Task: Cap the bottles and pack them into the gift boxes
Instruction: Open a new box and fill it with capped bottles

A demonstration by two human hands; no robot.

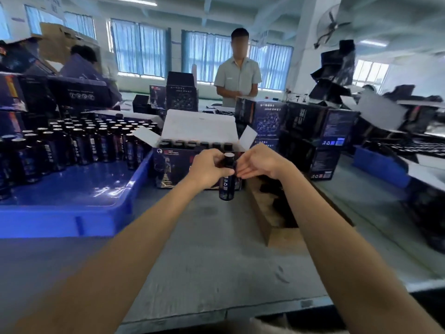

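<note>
Bottle (227,186), cap seemingly on, gripped by left hand (209,170); right hand (261,162) loose-fingered beside it; next, probably slot into box (173,168).

A person (237,78) in a grey shirt stands across the table (216,249), before blue-curtained windows (204,56).

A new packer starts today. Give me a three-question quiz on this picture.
1. True or false: the left hand holds a bottle.
2. Most bottles stand in: A) a blue tray B) a sink C) a basket.
3. Fill in: the gift box behind the hands is ___ (open/closed).
Key: 1 true; 2 A; 3 open.
</note>
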